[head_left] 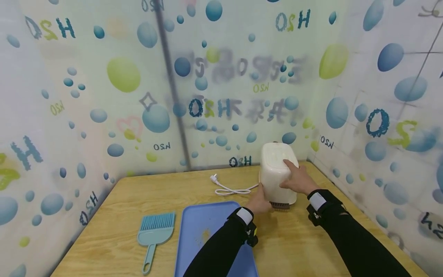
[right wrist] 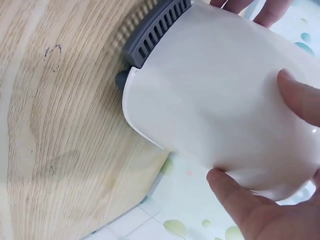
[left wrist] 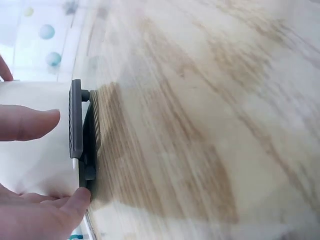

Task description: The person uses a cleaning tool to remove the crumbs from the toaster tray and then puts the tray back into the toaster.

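Observation:
A white, rounded appliance [head_left: 273, 175] stands at the back right of the wooden table, with a dark grey slotted piece [right wrist: 157, 32] along its lower edge. What kind of appliance it is cannot be told. My left hand [head_left: 258, 201] grips its lower left side, thumb [left wrist: 30, 122] across the white front and fingers near the base. From the upper right, my right hand [head_left: 299, 180] holds it, with thumb and fingers spread over the casing. Dark feet show under the base in the left wrist view; whether they touch the wood is unclear.
A white power cord [head_left: 235, 191] with a plug lies left of the appliance. The blue tray [head_left: 194, 215], bearing some crumbs, lies partly beneath my left forearm. A light blue dustpan-shaped tool with a comb edge [head_left: 155, 231] lies further left. Patterned curtains border the table [head_left: 114, 215].

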`<state>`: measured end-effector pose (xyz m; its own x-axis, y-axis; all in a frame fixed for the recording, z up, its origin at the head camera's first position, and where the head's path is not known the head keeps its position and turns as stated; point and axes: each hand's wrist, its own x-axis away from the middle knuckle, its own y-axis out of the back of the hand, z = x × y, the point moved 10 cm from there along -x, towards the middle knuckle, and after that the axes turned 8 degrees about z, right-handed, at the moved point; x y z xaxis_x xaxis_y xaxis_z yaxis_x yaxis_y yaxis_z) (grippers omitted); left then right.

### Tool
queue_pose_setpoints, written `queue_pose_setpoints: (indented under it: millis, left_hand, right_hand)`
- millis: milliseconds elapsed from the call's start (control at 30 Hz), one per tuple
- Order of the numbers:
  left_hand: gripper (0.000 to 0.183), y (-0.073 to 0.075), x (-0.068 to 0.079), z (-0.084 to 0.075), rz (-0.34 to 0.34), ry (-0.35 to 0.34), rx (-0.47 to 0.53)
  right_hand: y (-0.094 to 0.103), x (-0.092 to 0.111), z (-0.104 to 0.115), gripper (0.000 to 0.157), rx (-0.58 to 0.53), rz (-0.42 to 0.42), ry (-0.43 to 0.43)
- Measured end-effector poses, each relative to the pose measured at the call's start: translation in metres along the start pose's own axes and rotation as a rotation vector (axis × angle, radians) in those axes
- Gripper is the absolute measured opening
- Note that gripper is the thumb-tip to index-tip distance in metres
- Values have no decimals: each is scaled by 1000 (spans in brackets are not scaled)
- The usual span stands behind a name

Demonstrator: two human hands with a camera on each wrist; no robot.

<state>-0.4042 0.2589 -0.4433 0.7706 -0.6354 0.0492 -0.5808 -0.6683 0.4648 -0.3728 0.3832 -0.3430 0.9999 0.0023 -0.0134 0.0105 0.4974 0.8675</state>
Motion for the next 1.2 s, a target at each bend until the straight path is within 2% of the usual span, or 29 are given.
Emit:
queue_pose_setpoints:
  millis: [200,467,533,600,733,800,867,967,1033,1133,1200]
  left_hand:
    - [110,-3,14,-7,2,27,-29]
    - [75,7,28,-27,-65,-18,-242]
    - [78,8,28,-29,-68,-31,-266]
    - [90,7,26,-27,-55,-20,-276]
    - [122,4,19,-13,-17,18,-294]
    - [130,4,14,-6,-16,28,-283]
    - [133,3,11,1,-20,29,-263]
    - [133,-1,10,7,-23,19,-240]
    - [131,-4,10,8,-21,25,-233]
    - [118,-4,9,4,-32,38,-240]
    - [109,-2,7,1,-40,65,-275]
  right_hand:
    - [1,13,3,91,0,-4,4]
    - [3,30,0,96,-40,13,-20]
    - [2,35,-1,100,-38,-5,-4]
    - [1,41,-3,104,-78,-35,34]
    - [-14,53,-21,121,-165,-33,34]
    - [-29,54,-35,126,-201,14,-4]
    - [-47,56,-49,130,-181,78,-61]
    - [-68,55,-59,126,-201,119,-74]
    - [-75,54,-59,123,-217,106,-50]
    - [-76,52,-56,112,-231,51,-35]
    - [-72,49,-55,104,-222,16,-55]
